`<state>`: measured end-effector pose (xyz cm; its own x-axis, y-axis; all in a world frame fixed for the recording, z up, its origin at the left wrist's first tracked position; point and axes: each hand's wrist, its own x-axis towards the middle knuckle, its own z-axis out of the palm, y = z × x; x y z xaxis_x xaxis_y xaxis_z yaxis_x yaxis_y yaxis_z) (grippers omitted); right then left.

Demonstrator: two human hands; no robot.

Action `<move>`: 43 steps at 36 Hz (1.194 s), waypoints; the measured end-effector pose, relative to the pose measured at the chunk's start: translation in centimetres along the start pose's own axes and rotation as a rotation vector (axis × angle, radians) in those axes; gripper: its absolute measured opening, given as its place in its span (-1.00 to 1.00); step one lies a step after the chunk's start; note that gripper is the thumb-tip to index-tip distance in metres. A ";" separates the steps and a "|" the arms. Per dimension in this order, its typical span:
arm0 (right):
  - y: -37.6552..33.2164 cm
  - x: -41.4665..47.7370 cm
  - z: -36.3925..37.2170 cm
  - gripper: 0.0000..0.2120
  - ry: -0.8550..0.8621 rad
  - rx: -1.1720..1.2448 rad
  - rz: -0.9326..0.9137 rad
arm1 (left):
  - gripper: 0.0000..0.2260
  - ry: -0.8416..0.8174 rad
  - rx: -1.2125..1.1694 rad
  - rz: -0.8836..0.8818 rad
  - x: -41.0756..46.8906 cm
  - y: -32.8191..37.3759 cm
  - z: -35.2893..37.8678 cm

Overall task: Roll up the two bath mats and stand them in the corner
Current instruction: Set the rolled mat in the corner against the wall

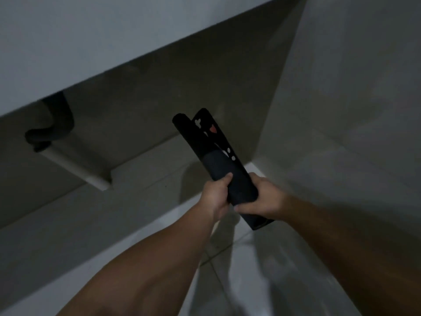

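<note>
Two dark rolled bath mats are held together in the air, pointing away from me toward the corner of the room. The plain black roll [193, 137] lies on the left. The second roll [213, 131] beside it shows white marks and a red heart shape. My left hand [216, 195] grips the rolls from the left near their near end. My right hand [262, 197] wraps them from the right. The near end of the rolls sticks out below my right hand.
Pale walls meet in a corner [252, 165] just beyond the rolls. A light tiled floor [239, 258] lies below. A dark curved pipe [59, 124] and a white bar [75, 165] sit under a ledge at left.
</note>
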<state>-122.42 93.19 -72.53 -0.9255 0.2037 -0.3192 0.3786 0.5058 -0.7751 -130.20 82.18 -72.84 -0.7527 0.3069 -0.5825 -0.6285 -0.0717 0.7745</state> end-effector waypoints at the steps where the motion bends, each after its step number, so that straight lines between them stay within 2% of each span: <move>1: 0.3 0.3 0.1 -0.23 0.028 -0.094 0.030 | -0.83 0.018 0.010 -0.003 0.7 -0.2 0.5; 4: 1.7 1.7 1.5 -0.36 0.178 -0.307 0.071 | -0.73 0.084 0.090 0.022 3.9 -1.5 1.2; 6: 2.8 3.4 2.5 -0.46 0.209 -0.359 0.073 | -0.66 0.094 0.191 0.058 6.3 -2.4 1.2; 12: 7.0 8.8 3.4 -0.44 0.169 -0.298 0.124 | -0.51 0.086 0.464 0.030 13.4 -4.2 1.9; 18: 10.8 12.5 2.9 -0.69 0.203 -0.280 0.130 | -0.50 0.080 0.615 0.024 18.5 -6.3 3.3; 20: 11.6 13.8 3.0 -0.63 0.211 -0.321 0.182 | -0.49 0.104 0.650 0.032 20.1 -6.6 3.9; 23: 12.8 14.7 3.5 -0.50 0.301 -0.519 0.215 | -0.46 0.095 0.808 0.118 21.7 -6.9 4.7; 28: 13.2 13.4 5.9 -0.32 0.246 -0.816 0.247 | -0.42 0.103 1.036 0.194 22.5 -6.8 5.3; 29: 13.1 13.3 6.1 -0.34 0.285 -0.845 0.252 | -0.42 0.100 1.067 0.213 22.4 -6.7 5.4; 32: 12.9 13.5 5.8 -0.47 0.313 -0.672 0.259 | -0.45 0.089 1.028 0.244 23.0 -7.0 5.9; 34: 13.2 14.0 5.3 -0.44 0.326 -0.614 0.263 | -0.48 0.096 0.965 0.213 23.1 -7.2 5.9; 40: 13.5 12.7 5.4 -0.43 0.227 -0.618 0.259 | -0.36 0.122 0.752 0.134 22.4 -8.9 4.0; 43: 14.0 11.5 5.8 -0.40 0.221 -0.625 0.251 | -0.46 0.152 0.751 0.131 22.0 -8.9 3.5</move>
<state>-127.78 97.75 -90.22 -0.8146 0.5091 -0.2781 0.5692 0.7940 -0.2135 -140.47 92.94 -91.73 -0.8644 0.2032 -0.4600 -0.2720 0.5804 0.7675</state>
